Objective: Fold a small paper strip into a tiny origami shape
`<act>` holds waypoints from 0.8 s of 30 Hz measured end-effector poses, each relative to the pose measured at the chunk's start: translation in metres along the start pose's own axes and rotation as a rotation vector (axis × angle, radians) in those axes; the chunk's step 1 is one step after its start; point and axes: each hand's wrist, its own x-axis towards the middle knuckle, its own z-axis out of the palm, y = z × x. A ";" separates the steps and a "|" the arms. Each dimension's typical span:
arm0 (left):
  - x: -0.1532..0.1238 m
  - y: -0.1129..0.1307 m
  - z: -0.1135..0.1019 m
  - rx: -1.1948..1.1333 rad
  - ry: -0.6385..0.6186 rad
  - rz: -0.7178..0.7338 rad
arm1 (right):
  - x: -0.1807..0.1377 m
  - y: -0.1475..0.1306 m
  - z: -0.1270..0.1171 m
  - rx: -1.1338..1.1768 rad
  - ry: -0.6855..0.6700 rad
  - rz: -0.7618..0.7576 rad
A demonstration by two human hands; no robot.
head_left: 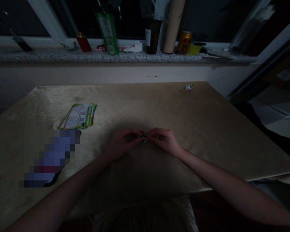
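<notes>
Over the middle of the table (174,109), my left hand (122,141) and my right hand (168,140) meet fingertip to fingertip. Both pinch a small dark and silvery piece (144,139) between thumb and fingers. The dim light and the fingers hide most of it, so its kind cannot be made out. Beyond my left forearm lie flat green-and-white printed packets (78,116), partly stacked. A long blurred-out item (55,154) with a dark edge, seemingly a phone, lies closer to that forearm.
A small crumpled wrapper (188,87) lies near the table's far edge. Along the granite windowsill (132,58) stand a green bottle-like pack (107,32), a dark cup (153,35), a cardboard tube (172,29), an orange can (184,42) and a red container (83,42).
</notes>
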 end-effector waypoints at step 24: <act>0.007 -0.002 -0.007 -0.009 -0.102 0.035 | 0.001 0.000 -0.001 0.227 -0.029 0.106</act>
